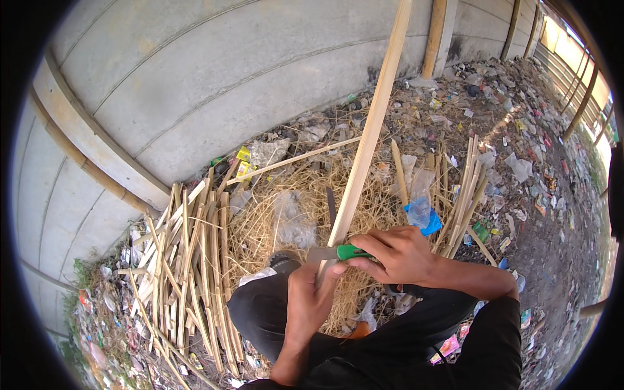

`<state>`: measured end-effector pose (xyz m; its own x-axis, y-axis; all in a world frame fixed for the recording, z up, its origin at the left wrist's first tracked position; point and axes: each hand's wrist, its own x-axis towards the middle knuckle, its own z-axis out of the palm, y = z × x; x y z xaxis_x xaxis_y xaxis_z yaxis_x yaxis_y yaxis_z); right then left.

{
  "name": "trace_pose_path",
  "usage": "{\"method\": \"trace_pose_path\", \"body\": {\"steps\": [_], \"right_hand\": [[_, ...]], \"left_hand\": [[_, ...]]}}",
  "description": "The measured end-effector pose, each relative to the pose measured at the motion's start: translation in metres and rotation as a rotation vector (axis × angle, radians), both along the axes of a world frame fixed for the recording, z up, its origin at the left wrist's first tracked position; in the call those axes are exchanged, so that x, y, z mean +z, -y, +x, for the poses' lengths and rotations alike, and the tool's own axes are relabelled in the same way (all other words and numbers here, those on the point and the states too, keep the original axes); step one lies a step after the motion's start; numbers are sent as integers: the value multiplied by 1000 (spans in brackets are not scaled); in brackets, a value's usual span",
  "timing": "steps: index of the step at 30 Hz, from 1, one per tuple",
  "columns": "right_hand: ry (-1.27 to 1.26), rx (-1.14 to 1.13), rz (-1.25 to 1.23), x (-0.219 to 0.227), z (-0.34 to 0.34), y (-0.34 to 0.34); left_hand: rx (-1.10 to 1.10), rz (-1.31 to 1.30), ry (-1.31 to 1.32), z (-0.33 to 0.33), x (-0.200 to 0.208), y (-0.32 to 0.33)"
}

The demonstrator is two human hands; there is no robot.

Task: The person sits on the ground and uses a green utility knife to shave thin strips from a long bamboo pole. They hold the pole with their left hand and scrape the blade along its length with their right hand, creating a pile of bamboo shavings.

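Right now I see my left hand [311, 300] wrapped tight around the lower end of a long bamboo strip [368, 140], which rises from my lap steeply up across the picture, past the grey concrete wall [214, 84]. My right hand [402, 255] is closed on the green handle of a knife [338, 253]; its flat blade lies crosswise against the strip, just above my left thumb. Both hands sit close together over my knees, which are in black trousers [416, 331].

To my left a pile of split bamboo strips [188, 260] lies on the ground beside the wall. A second, smaller bundle of strips [465, 192] leans on my right. Between them is a heap of pale shavings [292, 208], with a blue plastic scrap [422, 216] just beyond my right hand. Litter is scattered over the ground [539, 227] further right.
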<state>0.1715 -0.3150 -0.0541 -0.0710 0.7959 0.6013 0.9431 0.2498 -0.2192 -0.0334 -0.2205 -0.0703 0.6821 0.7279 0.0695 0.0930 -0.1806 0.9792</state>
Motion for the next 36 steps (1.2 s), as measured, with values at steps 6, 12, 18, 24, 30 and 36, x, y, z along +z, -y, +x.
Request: {"method": "trace_pose_path", "body": {"steps": [6, 12, 18, 24, 30, 36], "right_hand": [[25, -45, 20, 2, 4, -2], [-13, -181, 118, 8, 25, -8], [-11, -172, 100, 3, 36, -4], [-88, -234, 155, 3, 59, -8], [-177, -294, 152, -6, 85, -12], [-262, -421, 144, -17, 130, -21]], "left_hand": [[48, 162, -80, 6, 5, 1], [42, 154, -96, 6, 10, 5], [26, 148, -171, -2, 2, 7], [22, 185, -215, -15, -6, 12], [-11, 163, -292, -35, -13, 14], [6, 119, -323, -68, -20, 30]]}}
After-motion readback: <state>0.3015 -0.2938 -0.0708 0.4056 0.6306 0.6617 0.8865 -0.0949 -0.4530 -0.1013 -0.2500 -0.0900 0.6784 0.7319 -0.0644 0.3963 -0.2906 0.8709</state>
